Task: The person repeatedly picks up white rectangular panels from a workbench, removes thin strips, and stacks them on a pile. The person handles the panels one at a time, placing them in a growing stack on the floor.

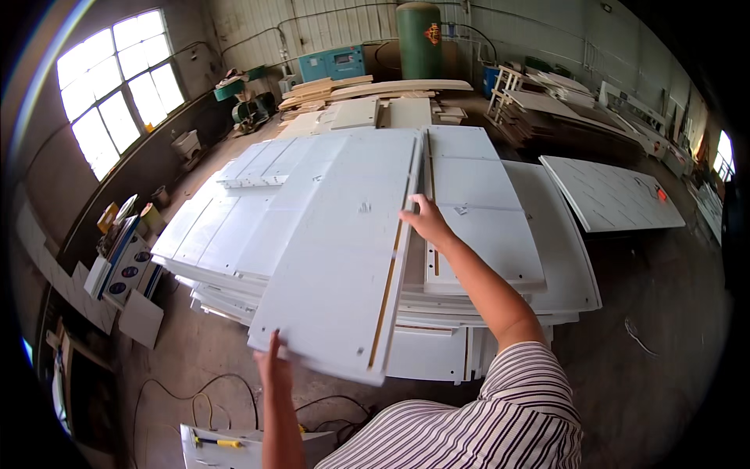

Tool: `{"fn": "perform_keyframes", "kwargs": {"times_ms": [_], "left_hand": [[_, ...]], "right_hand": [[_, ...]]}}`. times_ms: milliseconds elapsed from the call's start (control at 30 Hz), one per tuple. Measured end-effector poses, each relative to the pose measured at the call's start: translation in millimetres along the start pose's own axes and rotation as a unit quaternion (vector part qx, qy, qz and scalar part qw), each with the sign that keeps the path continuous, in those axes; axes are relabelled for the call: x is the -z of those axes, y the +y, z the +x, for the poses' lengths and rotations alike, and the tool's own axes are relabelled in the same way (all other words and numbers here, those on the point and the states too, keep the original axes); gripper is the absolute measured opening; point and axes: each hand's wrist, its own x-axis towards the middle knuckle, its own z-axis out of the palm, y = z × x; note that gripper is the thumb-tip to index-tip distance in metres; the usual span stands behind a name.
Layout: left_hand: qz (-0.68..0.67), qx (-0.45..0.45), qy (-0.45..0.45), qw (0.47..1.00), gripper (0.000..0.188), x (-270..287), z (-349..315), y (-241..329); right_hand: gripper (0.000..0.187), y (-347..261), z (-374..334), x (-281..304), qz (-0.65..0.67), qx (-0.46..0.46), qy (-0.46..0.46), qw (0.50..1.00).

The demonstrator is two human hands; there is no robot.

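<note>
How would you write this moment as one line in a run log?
left hand: holding long white panel by near-left corner | right hand: on its right edge | beneath: stacked white panels

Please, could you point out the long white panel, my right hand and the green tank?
Long white panel (336, 254): head view, middle of its broad face.
Right hand (429, 221): head view, back of the hand.
Green tank (417, 48): head view, its curved side.
</note>
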Motion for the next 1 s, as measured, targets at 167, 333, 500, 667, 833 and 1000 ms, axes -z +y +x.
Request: {"fn": "perform_keyframes", "kwargs": {"times_ms": [167,333,500,667,833,1000], "left_hand": [[-0.075,0.151,-0.003,0.986,0.051,-126,41,-14],[-0.175,0.193,0.010,0.965,0.066,-154,52,-17],[-0.197,0.170,-0.004,0.966,0.076,-174,35,-41],[-0.120,0.138,-0.006,0.983,0.068,-185,32,-35],[-0.119,0.168,-0.021,0.978,0.064,-230,11,-4],[-0.116,0.194,-0.027,0.974,0.038,-242,-11,-33]], "right_hand": [[0.056,55,-4,36,-0.257,0.116,0.132,0.950],[0.058,93,-72,108,-0.494,0.055,0.261,0.827],[0.071,114,-121,176,-0.435,-0.262,0.221,0.833],[0.079,154,-117,226,-0.322,-0.305,0.208,0.872],[0.072,156,-105,226,-0.286,-0.254,0.198,0.902],[0.066,142,-112,240,-0.150,-0.253,0.134,0.946]]}}
